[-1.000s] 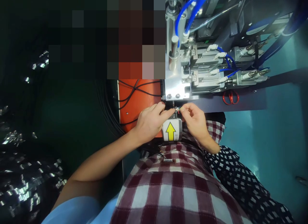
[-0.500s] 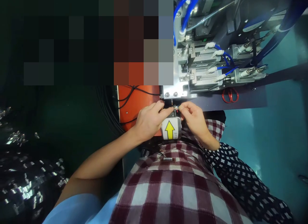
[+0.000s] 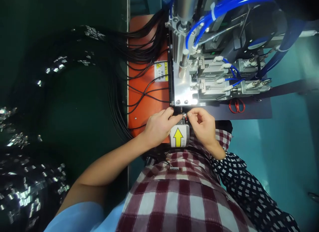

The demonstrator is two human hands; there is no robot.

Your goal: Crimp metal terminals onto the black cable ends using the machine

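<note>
At the front edge of a metal machine (image 3: 185,92), both hands meet over a small dark fixture. My left hand (image 3: 159,126) is closed, fingers curled, its thumb reaching to a tiny bundle of thin wires (image 3: 185,116) with a bit of red and white. Whatever lies under its fingers is hidden. From the other side my right hand (image 3: 203,125) pinches at the same wires with thumb and forefinger, its other fingers curled in. Just below is a white label with a yellow arrow (image 3: 178,137), on a part close to my apron.
Black cables (image 3: 147,70) run leftward across an orange plate (image 3: 147,115) bearing a warning label (image 3: 161,71). Cable coils with shiny ends (image 3: 25,198) lie on the dark green surface. Pneumatic cylinders (image 3: 215,82), blue hoses (image 3: 231,4) and red-handled scissors (image 3: 237,106) are to the right.
The view has shifted slightly, so the machine and both hands appear a little lower. Both hands stay together at the wires, with only slight finger movement.
</note>
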